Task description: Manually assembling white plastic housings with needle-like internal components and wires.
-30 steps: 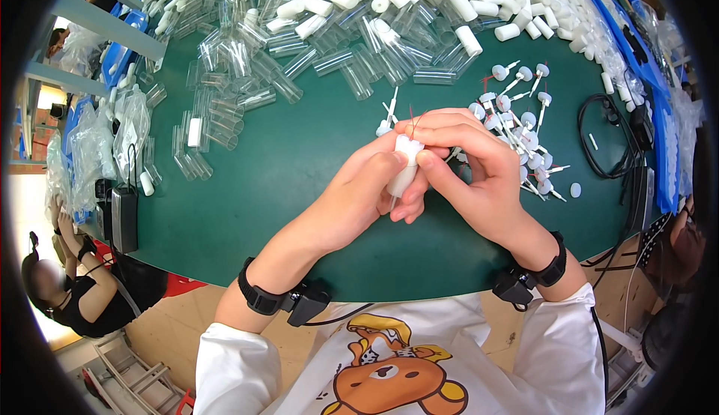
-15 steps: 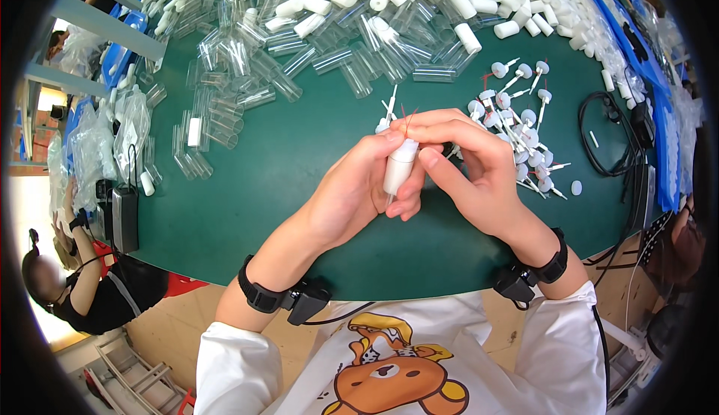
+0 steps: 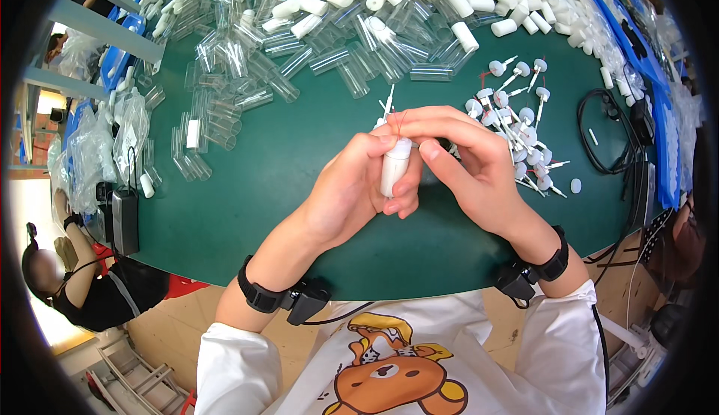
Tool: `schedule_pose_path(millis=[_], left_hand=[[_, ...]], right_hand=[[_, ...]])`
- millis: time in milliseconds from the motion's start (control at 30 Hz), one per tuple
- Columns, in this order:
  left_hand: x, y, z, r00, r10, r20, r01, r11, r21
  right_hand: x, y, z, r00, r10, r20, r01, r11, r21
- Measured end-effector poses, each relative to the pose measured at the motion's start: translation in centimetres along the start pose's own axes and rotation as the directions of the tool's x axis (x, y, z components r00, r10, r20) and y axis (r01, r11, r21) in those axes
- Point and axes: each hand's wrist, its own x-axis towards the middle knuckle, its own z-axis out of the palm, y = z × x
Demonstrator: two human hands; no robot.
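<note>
Upright above the table, a white cylinder with a whitish cap (image 3: pixel 395 169) rests in my left hand (image 3: pixel 347 179), whose thumb and fingers close round it. Thin red threads stick up from the cap. My right hand (image 3: pixel 473 164) arches over it from the right, fingers stretched out and their tips by the cap and my left thumb. Its thumb stands apart from those fingers, beside the cylinder. Whether the right fingertips pinch the threads is hidden. Just beyond the hands lies a thin white stem piece (image 3: pixel 388 104), partly covered by them.
Clear tubes (image 3: pixel 247 63) and white cylinders (image 3: pixel 457 3) heap along the far side of the green table (image 3: pixel 240 220). At right lie several white stems with round caps and red threads (image 3: pixel 528 134). A black cable (image 3: pixel 592 141) coils beyond. A person (image 3: pixel 97 280) sits at left.
The capped cylinder has shifted slightly left, and the clear bit at its lower end no longer shows. My right fingers have moved a little left over the cap.
</note>
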Motion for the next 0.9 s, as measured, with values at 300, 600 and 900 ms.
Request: schedule_pose_path(millis=[300,600,900], left_hand=[[-0.1,1.5,-0.1,0.993,0.112,-0.045,-0.113,0.993,-0.027],[-0.3,1.8,-0.5,0.997,0.057,-0.056,-0.061,0.995,-0.077],[-0.4,1.6,-0.6,0.998,0.033,-0.052,-0.041,0.988,-0.151]], right_hand=[[-0.1,-0.1,-0.1,0.970,0.236,-0.064,-0.214,0.944,0.252],[-0.1,-0.2,-0.2,0.972,0.234,-0.033,-0.220,0.947,0.236],[-0.2,-0.2,-0.2,0.969,0.247,-0.018,-0.235,0.943,0.236]])
